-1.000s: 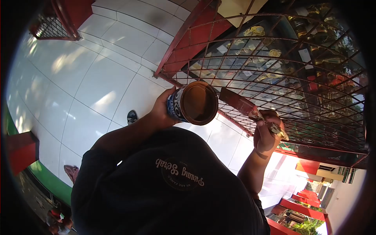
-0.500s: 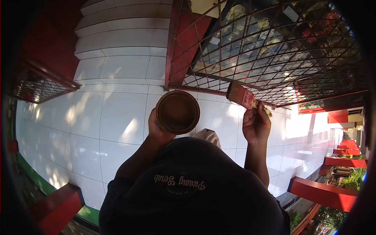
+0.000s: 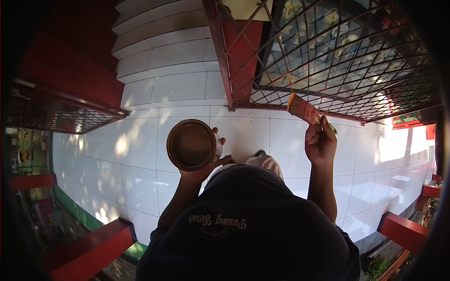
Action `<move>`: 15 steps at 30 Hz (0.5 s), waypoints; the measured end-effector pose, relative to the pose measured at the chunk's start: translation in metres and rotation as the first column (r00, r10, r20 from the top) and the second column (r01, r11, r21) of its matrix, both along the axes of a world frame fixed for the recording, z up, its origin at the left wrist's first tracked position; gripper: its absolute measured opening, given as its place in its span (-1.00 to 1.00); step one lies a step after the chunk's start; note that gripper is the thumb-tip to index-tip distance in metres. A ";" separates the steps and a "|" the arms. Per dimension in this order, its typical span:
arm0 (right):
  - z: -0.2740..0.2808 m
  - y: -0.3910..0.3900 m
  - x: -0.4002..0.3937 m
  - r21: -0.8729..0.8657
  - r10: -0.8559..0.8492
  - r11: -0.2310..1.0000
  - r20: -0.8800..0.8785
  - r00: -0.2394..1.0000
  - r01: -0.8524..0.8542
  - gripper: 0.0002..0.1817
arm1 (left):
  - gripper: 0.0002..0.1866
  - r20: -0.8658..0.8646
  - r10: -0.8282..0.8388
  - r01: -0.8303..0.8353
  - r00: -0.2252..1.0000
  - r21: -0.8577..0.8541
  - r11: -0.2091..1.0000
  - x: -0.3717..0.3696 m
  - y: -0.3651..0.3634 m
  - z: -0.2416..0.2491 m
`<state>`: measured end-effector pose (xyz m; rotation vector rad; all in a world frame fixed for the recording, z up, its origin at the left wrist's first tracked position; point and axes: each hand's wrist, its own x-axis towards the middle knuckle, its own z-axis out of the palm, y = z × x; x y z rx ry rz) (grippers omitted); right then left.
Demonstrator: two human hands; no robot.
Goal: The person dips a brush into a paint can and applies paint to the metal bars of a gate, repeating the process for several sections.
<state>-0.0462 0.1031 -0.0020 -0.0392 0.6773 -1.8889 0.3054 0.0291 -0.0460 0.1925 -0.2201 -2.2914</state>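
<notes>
My left hand is wrapped round a paint can, its fingertips showing along the right side. Brown liquid fills the can's round opening, which faces up at me. On the right, my right hand pinches the handle of a wide paintbrush. The brush's red, paint-smeared ferrule and brown bristles point up and to the left. Its bristle tips overlap the lower part of a metal lattice gate in this view.
White tiled steps rise at the upper left beside a second lattice panel. Behind the gate stands a glass case with small gold-coloured items. Red pillars stand along the edge of the tiled floor.
The view has shifted, so the gate and steps sit further right. The can has moved left and tilted slightly, showing more fingers. The brush is still held, now further right in view.
</notes>
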 end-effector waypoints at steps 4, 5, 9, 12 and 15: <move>-0.028 -0.016 0.001 -0.002 0.031 1.000 0.057 0.998 -0.030 -0.84 | -0.15 0.060 0.014 -0.017 0.998 0.054 0.998 0.004 -0.006 0.000; -0.031 -0.019 0.004 0.032 0.015 0.999 0.069 0.998 -0.017 -0.84 | -0.16 0.039 0.013 -0.017 0.999 0.085 0.996 0.004 -0.007 0.002; -0.036 -0.019 0.016 0.148 -0.045 0.988 0.067 0.997 0.035 -0.70 | -0.18 0.014 -0.009 0.006 1.000 0.171 0.985 0.011 -0.025 -0.006; -0.046 -0.017 0.028 0.219 -0.132 0.968 0.033 0.991 0.122 -0.64 | -0.25 -0.004 -0.051 0.051 0.999 0.200 0.979 0.022 -0.045 -0.010; -0.062 -0.019 0.043 0.158 -0.211 0.965 0.008 0.977 0.207 -0.72 | -0.32 -0.011 -0.155 0.155 0.988 0.123 0.980 0.036 -0.079 -0.013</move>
